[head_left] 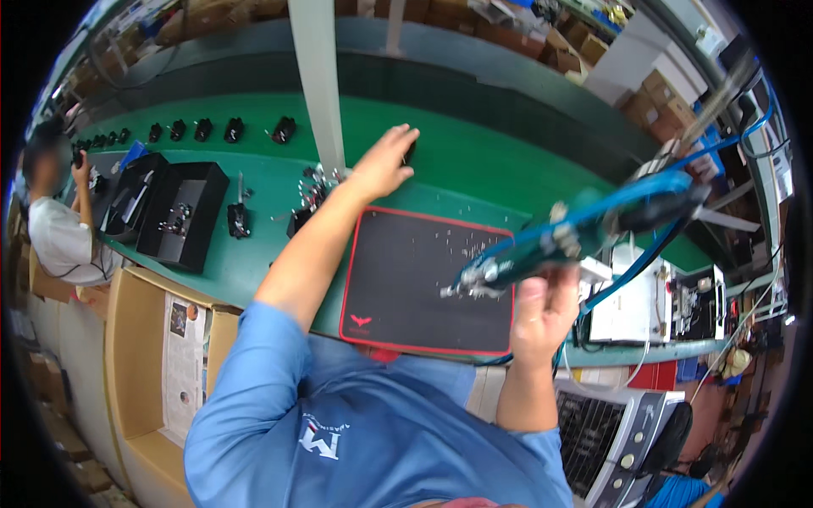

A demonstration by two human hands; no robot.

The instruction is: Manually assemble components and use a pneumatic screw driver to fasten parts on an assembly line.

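Blurring teal screwdriver (559, 241), blue-hosed

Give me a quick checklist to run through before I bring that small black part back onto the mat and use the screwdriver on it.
1. Left hand on the small black part on the green conveyor belt: ok, fingers rest on it; whether they grip it, cannot tell.
2. Right hand holding the blue powered screwdriver: ok.
3. Screwdriver tip over the black mat: ok, near its right side.
4. Landing space on the mat: ok, the centre is bare.
5. Loose screws on hand: ok, scattered at the mat's upper right.
6. Screw already on the bit: cannot tell, the tip is blurred.
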